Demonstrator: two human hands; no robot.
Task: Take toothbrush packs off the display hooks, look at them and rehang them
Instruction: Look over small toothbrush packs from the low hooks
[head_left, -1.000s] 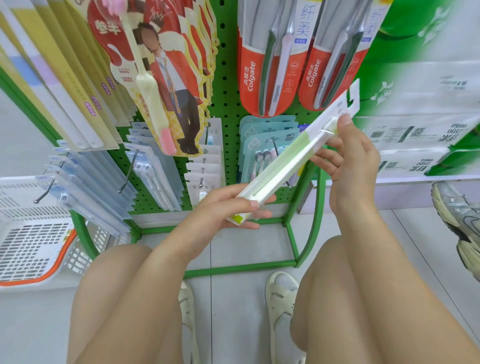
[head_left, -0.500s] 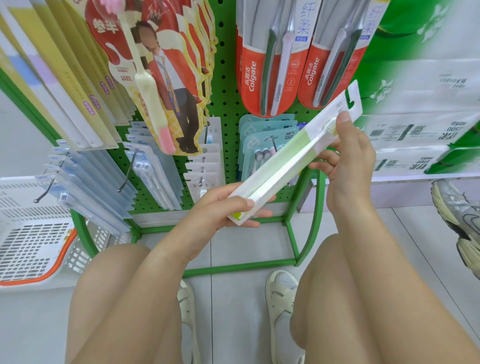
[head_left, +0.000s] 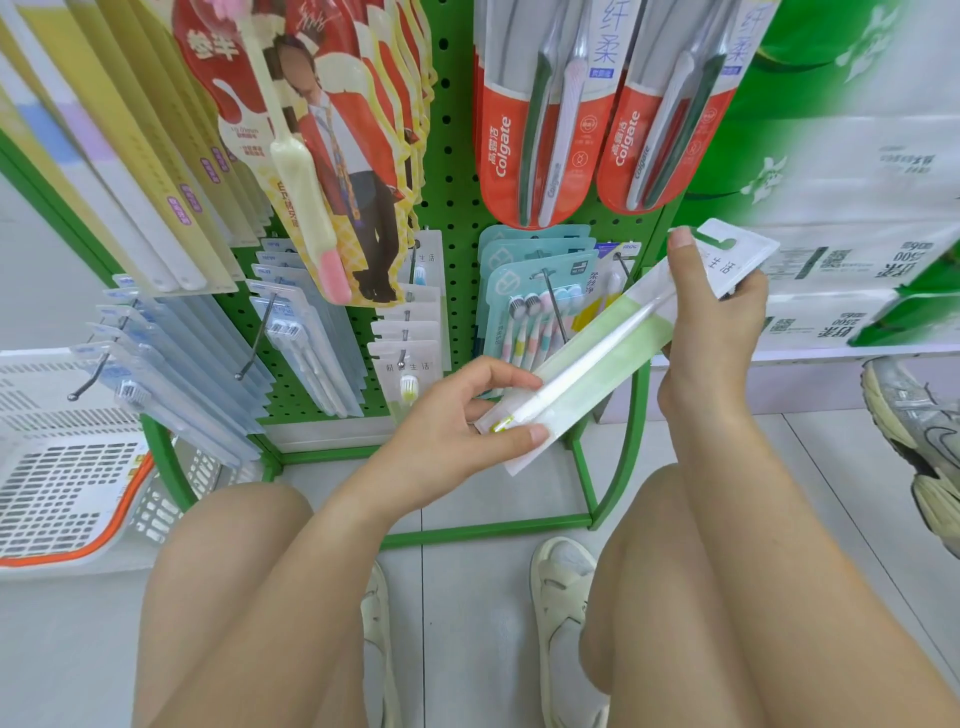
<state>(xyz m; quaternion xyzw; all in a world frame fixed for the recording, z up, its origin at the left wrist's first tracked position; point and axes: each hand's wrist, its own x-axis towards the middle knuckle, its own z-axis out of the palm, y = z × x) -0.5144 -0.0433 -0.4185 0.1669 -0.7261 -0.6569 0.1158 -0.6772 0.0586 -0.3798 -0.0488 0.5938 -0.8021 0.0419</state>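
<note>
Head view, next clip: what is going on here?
A person crouching at a green pegboard rack holds one green-and-white toothbrush pack off the hooks. The left hand pinches its lower end, the right hand grips the top near the hang hole. It is tilted for a look, not yet rehung.

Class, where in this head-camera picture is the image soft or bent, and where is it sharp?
Head view: the green-and-white boxes at upper right are smeared; rack edges bow from wide-angle distortion; the toothbrush pack and both hands, left and right, are sharp; lighting is even.
</note>
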